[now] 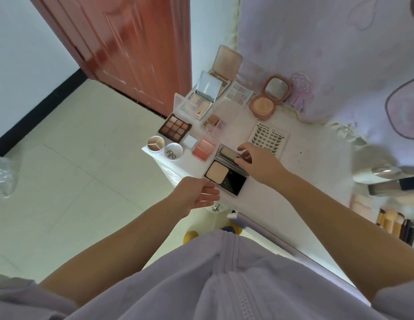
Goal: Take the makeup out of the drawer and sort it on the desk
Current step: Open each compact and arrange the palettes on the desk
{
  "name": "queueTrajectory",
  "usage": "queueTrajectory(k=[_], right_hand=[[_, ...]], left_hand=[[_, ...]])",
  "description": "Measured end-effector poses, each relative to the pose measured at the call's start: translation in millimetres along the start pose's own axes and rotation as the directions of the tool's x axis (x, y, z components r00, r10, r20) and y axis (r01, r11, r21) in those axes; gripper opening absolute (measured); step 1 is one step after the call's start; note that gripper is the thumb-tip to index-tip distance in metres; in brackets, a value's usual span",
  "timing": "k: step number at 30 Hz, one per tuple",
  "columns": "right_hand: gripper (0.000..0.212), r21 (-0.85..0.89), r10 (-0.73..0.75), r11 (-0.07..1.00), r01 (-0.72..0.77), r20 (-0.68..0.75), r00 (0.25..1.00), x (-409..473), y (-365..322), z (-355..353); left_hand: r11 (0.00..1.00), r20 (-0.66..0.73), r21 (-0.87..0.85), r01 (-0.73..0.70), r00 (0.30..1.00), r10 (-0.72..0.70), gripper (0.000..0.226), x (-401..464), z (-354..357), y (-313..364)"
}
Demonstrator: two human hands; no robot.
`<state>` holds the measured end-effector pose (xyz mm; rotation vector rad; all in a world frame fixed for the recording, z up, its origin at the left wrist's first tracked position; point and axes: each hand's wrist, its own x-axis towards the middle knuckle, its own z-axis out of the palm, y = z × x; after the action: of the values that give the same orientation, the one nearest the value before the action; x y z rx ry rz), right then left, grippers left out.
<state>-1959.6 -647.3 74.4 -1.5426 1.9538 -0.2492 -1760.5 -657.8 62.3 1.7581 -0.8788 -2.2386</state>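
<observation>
Fingers: right hand (259, 165) curls its fingertips (244, 150) onto the raised lid of the open powder compact (226, 174), thumb at the lid's near edge; left hand (196, 195) hangs just off the desk's front edge, fingers straight and close together, holding nothing, its tips beside the compact's near corner.
Desk: white desk (282, 199) against a pale lilac printed curtain (328, 42), makeup spread over its left end.
Door: red-brown door (132, 47) behind, cream tiled floor (74, 169) below.
Person: lilac zipped garment (213, 285) fills the foreground, both forearms bare.
Lash sheet: card of false lashes (269, 139) lies flat just behind the right hand.
Powder compact: open, beige pan beside a black well, at the desk's front edge.
Rear row: tall pink compact (226, 61) standing open, mirrored palette (202, 98) in front of it, pale eyeshadow palette (239, 93), round-cornered peach compact (268, 98) with its mirror up.
Left edge: brown nine-pan palette (175, 128), three-part concealer pot (155, 144), round white lid (173, 152), pink blush (203, 147) near the compact.
Right edge: brushes (397, 225) in a row, partly cut off by the frame.
</observation>
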Motion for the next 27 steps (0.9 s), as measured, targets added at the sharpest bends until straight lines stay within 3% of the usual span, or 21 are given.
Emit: queueTrajectory(k=[3,7,11,13,15,18,20,22,24,27], right_hand=[[0.032,0.146,0.100,0.986,-0.083,-0.113,0.989,-14.8,14.9,-22.5],[0.023,0.212,0.268,0.954,-0.211,-0.292,0.918,-52.7,58.4,-56.8],[0.025,0.112,0.356,0.933,-0.343,-0.436,0.826,-95.4,116.7,-91.5],[0.028,-0.021,0.375,0.902,-0.432,-0.460,0.805,-108.8,145.2,-109.7],[0.035,-0.256,0.361,0.827,-0.500,-0.439,0.823,-114.3,171.5,-126.1],[0.049,-0.533,0.320,0.718,-0.448,-0.319,0.892,-113.2,199.8,-142.9],[0.048,-0.671,0.284,0.631,-0.390,-0.268,0.921,-106.6,211.1,-146.7],[0.034,-0.772,0.238,0.547,-0.324,-0.228,0.944,-98.1,217.5,-147.9],[0.030,-0.793,0.213,0.548,-0.267,-0.176,0.961,-92.4,223.1,-149.1],[0.025,-0.756,0.139,0.629,-0.181,-0.119,0.983,-88.9,229.1,-151.9]], left_hand=[[0.945,0.133,0.271,-0.183,0.979,0.152,0.031,-4.8,16.1,14.7],[0.842,0.401,0.407,-0.353,0.898,0.183,0.034,0.7,81.3,40.3],[0.740,0.565,0.492,-0.458,0.815,0.129,0.037,9.2,166.0,52.6],[0.700,0.602,0.515,-0.494,0.790,0.115,0.036,17.0,206.3,52.0],[0.667,0.613,0.538,-0.516,0.783,0.111,0.033,27.5,244.6,49.8],[0.598,0.571,0.598,-0.533,0.807,0.148,0.026,48.7,295.6,47.0],[0.491,0.535,0.662,-0.566,0.816,0.220,0.029,64.1,321.5,45.3],[0.327,0.540,0.723,-0.609,0.793,0.282,0.037,75.3,338.3,42.7],[0.229,0.593,0.727,-0.647,0.761,0.264,0.039,80.6,348.3,39.6],[0.257,0.600,0.722,-0.642,0.766,0.230,0.036,88.0,349.3,37.5]])
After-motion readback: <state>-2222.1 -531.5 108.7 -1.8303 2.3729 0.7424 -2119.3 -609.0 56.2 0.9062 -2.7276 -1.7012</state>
